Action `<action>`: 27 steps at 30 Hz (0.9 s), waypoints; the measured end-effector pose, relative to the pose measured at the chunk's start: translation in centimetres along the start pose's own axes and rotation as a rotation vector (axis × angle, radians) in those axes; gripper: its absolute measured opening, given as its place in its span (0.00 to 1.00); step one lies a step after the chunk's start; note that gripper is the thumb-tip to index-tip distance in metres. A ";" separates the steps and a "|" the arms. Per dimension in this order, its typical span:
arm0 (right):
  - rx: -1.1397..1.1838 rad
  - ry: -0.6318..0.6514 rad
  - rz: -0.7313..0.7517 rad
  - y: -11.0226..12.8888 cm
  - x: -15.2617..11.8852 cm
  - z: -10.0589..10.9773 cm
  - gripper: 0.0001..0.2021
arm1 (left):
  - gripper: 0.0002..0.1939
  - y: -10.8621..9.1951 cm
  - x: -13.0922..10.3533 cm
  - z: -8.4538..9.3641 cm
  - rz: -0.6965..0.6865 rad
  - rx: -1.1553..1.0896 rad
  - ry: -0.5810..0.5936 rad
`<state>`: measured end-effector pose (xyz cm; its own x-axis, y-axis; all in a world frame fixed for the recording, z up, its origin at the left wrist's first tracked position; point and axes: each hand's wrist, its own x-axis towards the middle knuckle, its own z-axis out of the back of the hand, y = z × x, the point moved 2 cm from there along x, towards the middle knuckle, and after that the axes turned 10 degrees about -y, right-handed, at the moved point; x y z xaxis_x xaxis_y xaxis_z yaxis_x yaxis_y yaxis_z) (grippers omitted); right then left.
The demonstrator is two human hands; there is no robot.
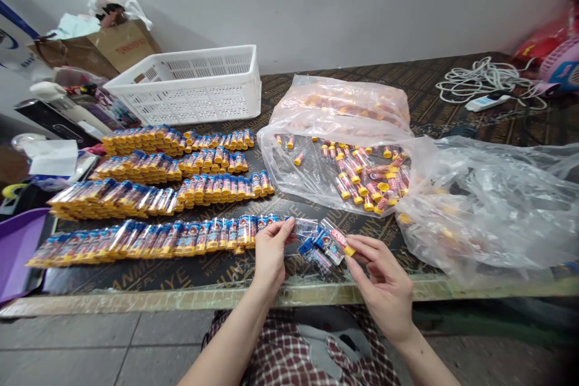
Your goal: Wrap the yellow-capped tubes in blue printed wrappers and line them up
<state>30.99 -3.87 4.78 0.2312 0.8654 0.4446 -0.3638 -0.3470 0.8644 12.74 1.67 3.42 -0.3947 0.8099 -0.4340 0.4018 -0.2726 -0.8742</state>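
Observation:
My left hand (270, 250) pinches the edge of a small clear plastic sleeve (306, 228). Between the thumb and fingers of my right hand (382, 280) is a small clear tube (337, 236) with a yellow cap and pink-and-white contents, tilted with its cap toward me. Under and beside both lie loose blue-printed sleeves (319, 258), close to the table's front edge. An open plastic bag (294, 184) beyond my right hand holds many similar yellow-capped tubes (355, 172). Left of my left hand runs a row of tubes in blue-printed sleeves (181, 240).
More stacked rows of sleeved tubes (136, 163) stand behind it. A white basket (194, 93) is at the back left, near a brown paper bag (122, 48). Crumpled clear plastic bags (493, 211) lie right, a coiled white cable (479, 81) behind. A purple tray (20, 247) sits far left.

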 end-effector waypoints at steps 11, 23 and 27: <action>0.081 0.223 0.003 -0.2 -0.4 -0.8 0.16 | 0.15 0.0 -1.1 -0.5 0.064 -0.106 0.113; 0.089 0.284 0.136 -0.8 0.7 -1.5 0.39 | 0.19 0.0 -3.4 -1.0 0.265 0.120 0.558; 0.145 0.407 0.145 -0.7 0.7 -1.6 0.42 | 0.17 0.1 -3.9 -1.2 0.277 0.145 0.576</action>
<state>29.98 -2.45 4.10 -0.1964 0.8658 0.4602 -0.2292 -0.4969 0.8370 15.33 -0.89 5.24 0.2296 0.8372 -0.4963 0.2934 -0.5458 -0.7849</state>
